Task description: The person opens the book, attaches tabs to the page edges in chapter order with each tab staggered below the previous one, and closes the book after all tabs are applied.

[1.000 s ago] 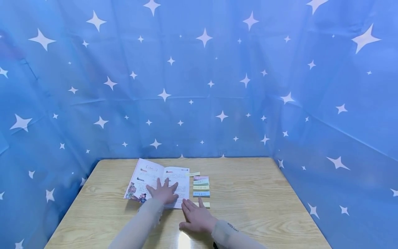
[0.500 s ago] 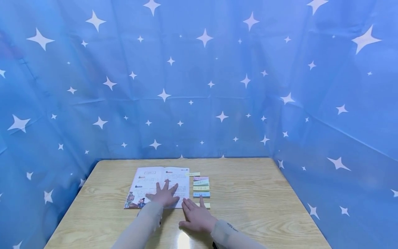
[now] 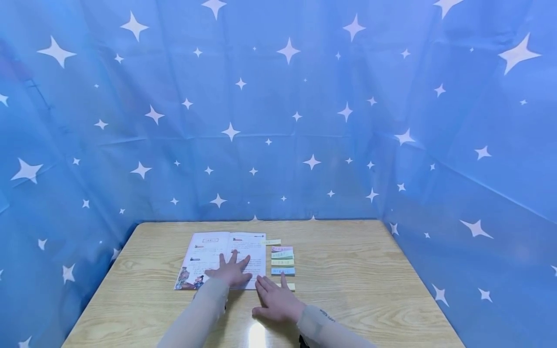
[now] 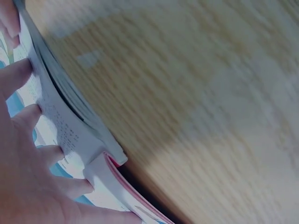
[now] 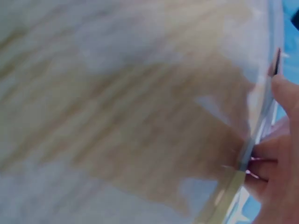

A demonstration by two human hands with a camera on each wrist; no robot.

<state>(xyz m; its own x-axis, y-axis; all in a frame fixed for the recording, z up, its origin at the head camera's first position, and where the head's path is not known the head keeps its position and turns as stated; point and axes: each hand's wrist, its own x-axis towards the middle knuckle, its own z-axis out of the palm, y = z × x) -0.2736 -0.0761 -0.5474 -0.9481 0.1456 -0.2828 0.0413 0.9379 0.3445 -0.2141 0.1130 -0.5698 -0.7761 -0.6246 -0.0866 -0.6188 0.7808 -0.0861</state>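
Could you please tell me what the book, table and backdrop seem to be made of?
Book: apparently smooth paper, given its stacked, printed pages.
Table: glossy wood or laminate, given the grain and bright reflection.
Backdrop: probably matte fabric, perhaps plastic, given its creases.

1. We identify the table (image 3: pixel 357 280) as light-brown wood grain.
2. Beyond its far edge, we note a blue curtain (image 3: pixel 278 181) with white four-pointed stars.
3. Nearer the table's left edge, we see a book (image 3: pixel 202 253): white pages, dark print, multicoloured figures (image 3: pixel 184 276).
4. From far edge to near, we read the paper tabs (image 3: pixel 283 263) as yellow, pink, green, yellow, blue, yellow.
5. We log pale sleeves (image 3: pixel 196 309), the right one dark-lettered.
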